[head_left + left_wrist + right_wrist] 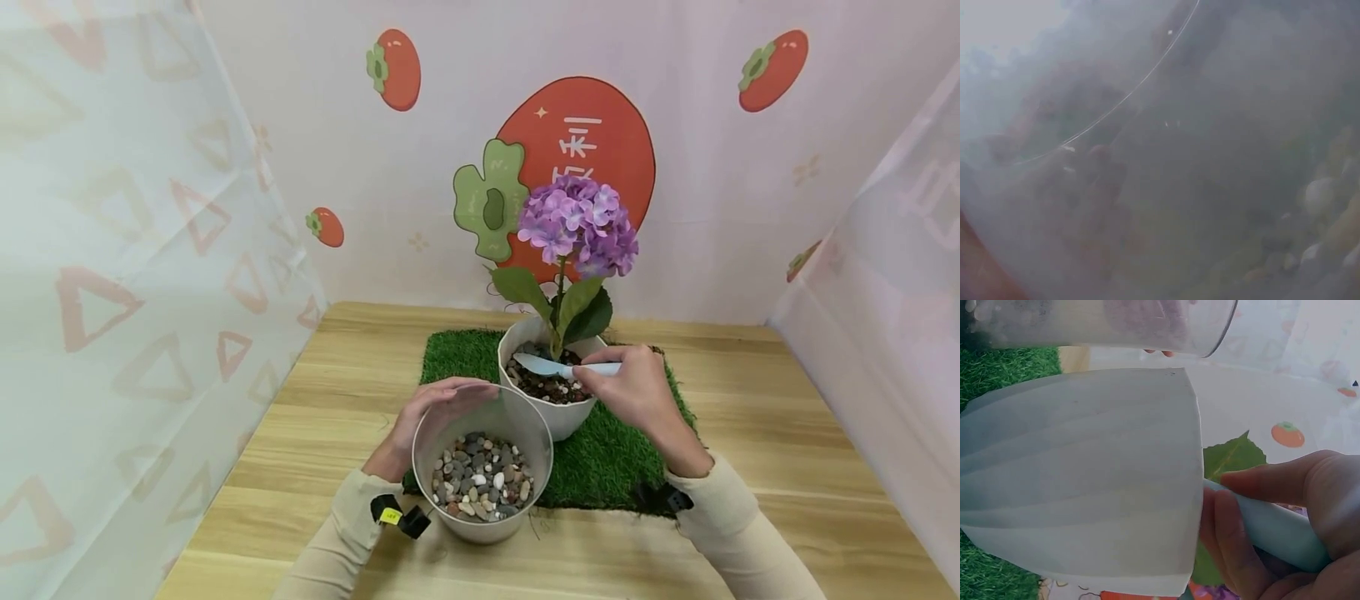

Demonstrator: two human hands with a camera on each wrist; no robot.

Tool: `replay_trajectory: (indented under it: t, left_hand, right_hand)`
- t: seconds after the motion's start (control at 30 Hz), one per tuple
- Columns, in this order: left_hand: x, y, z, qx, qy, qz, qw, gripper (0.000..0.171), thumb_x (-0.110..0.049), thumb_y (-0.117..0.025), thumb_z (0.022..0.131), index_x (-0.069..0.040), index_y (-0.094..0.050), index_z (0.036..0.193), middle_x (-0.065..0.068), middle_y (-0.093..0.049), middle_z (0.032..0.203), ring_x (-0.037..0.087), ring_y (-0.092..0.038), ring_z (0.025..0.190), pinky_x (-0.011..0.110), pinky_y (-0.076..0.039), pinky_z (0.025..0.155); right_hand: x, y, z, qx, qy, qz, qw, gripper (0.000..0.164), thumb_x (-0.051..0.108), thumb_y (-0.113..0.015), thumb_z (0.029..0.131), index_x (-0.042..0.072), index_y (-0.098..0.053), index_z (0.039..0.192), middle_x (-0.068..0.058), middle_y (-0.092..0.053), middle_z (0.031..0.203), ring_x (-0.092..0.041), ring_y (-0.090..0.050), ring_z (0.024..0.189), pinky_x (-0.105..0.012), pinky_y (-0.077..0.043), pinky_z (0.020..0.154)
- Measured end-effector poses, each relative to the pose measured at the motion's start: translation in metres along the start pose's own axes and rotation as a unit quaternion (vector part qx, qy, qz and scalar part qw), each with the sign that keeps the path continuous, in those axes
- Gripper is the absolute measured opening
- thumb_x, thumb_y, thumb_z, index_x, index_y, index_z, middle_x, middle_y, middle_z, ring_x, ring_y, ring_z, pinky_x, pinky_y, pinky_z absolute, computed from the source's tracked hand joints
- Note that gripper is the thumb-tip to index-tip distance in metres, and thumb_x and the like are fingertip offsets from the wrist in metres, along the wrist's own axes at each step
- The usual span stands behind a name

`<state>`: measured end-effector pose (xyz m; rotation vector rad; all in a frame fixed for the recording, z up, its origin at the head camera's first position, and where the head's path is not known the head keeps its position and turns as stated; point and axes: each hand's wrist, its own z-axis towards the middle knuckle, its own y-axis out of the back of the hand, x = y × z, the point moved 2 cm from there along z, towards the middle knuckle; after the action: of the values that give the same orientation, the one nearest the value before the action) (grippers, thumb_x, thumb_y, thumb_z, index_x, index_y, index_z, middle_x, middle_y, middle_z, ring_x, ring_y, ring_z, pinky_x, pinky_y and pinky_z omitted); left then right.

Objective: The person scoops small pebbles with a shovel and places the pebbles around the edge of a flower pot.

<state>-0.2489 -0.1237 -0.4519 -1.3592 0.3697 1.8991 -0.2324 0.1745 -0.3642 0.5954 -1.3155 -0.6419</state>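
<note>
Fingers on your right hand [633,383] are pinching one pale blue trowel [566,372] by its handle, blade lying over the soil and stones inside one white pot [551,417], just right of center frame. Your left hand [420,421] is curled round the far left side of one clear tub [487,533], lower center, holding way too many pebbles [480,479] to count. One purple flower [577,225] stands in the pot, which sits on one grass mat [615,471].

Writing: 利 reads sideways on the big red fruit [622,133] behind, but petals partly block the character below. Four smaller printed fruits surround it. Yellow label [390,516] on your left wrist, too tiny to read.

Heads up: in your right wrist view the pot wall hides the blade, and your left wrist view is mostly hazy plastic, pebbles lower right.
</note>
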Motion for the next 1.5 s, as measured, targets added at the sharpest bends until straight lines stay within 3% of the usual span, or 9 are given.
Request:
replay_trajectory:
  t: [0.13, 0.37, 0.6, 0.9, 1.23, 1.37, 1.5]
  left_hand:
    - [0.0, 0.0, 0.0, -0.006, 0.007, 0.002, 1.0, 0.047, -0.013, -0.021, 0.103, 0.012, -0.041, 0.137, 0.032, -0.046, 0.141, 0.039, -0.045, 0.135, 0.043, -0.033, 0.119]
    - [0.001, 0.002, 0.001, 0.009, -0.01, -0.005, 0.9999, 0.048, -0.01, -0.018, 0.102, 0.015, -0.04, 0.136, 0.033, -0.046, 0.139, 0.041, -0.045, 0.135, 0.043, -0.033, 0.118]
    - [0.001, 0.002, 0.0, 0.003, -0.002, -0.005, 1.0, 0.047, -0.012, -0.02, 0.102, 0.013, -0.041, 0.137, 0.034, -0.045, 0.14, 0.043, -0.044, 0.135, 0.044, -0.033, 0.119]
    - [-0.001, 0.0, 0.0, -0.013, 0.015, 0.003, 0.9998, 0.048, -0.013, -0.021, 0.103, 0.012, -0.041, 0.138, 0.034, -0.044, 0.141, 0.041, -0.043, 0.136, 0.044, -0.032, 0.119]
    - [0.0, 0.001, 0.003, 0.0, -0.006, -0.014, 0.9999, 0.047, -0.008, -0.019, 0.102, 0.017, -0.039, 0.136, 0.039, -0.042, 0.139, 0.049, -0.038, 0.135, 0.052, -0.026, 0.12]
    - [0.0, 0.002, 0.003, -0.026, 0.006, -0.013, 0.9996, 0.045, -0.009, -0.023, 0.102, 0.016, -0.041, 0.134, 0.026, -0.053, 0.139, 0.041, -0.047, 0.133, 0.054, -0.028, 0.118]
    - [0.0, 0.001, 0.002, -0.03, 0.014, -0.007, 0.9994, 0.045, -0.01, -0.023, 0.102, 0.015, -0.042, 0.135, 0.023, -0.054, 0.139, 0.036, -0.049, 0.133, 0.055, -0.028, 0.118]
  right_hand:
    - [0.002, 0.005, -0.002, -0.009, 0.024, -0.016, 1.0, 0.024, 0.036, -0.074, 0.083, 0.018, -0.075, 0.098, 0.002, -0.064, 0.052, -0.009, -0.033, 0.032, -0.023, -0.033, 0.032]
    - [0.007, 0.014, -0.005, -0.009, 0.06, -0.007, 0.998, 0.02, 0.03, -0.078, 0.08, 0.017, -0.075, 0.095, -0.001, -0.072, 0.072, -0.009, -0.038, 0.035, -0.019, -0.032, 0.031]
    - [0.017, 0.027, -0.013, -0.025, 0.099, -0.042, 0.994, 0.022, 0.033, -0.078, 0.08, 0.019, -0.076, 0.096, -0.002, -0.074, 0.077, -0.008, -0.043, 0.036, -0.02, -0.035, 0.031]
    - [0.034, 0.043, -0.026, -0.036, 0.176, -0.051, 0.982, 0.017, 0.026, -0.079, 0.08, 0.022, -0.075, 0.096, 0.002, -0.074, 0.079, 0.0, -0.038, 0.036, -0.017, -0.032, 0.031]
    - [0.056, 0.056, -0.041, -0.031, 0.264, -0.054, 0.963, 0.019, 0.02, -0.081, 0.078, 0.02, -0.075, 0.096, 0.005, -0.074, 0.078, 0.006, -0.044, 0.042, -0.012, -0.034, 0.034]
    - [0.068, 0.059, -0.043, 0.004, 0.294, -0.07, 0.953, 0.017, 0.019, -0.081, 0.077, 0.021, -0.076, 0.093, 0.007, -0.072, 0.075, 0.006, -0.044, 0.045, -0.012, -0.036, 0.036]
    - [0.082, 0.057, -0.041, 0.091, 0.295, -0.095, 0.946, 0.012, 0.02, -0.078, 0.08, 0.02, -0.075, 0.092, 0.01, -0.069, 0.072, 0.006, -0.038, 0.042, -0.014, -0.036, 0.037]
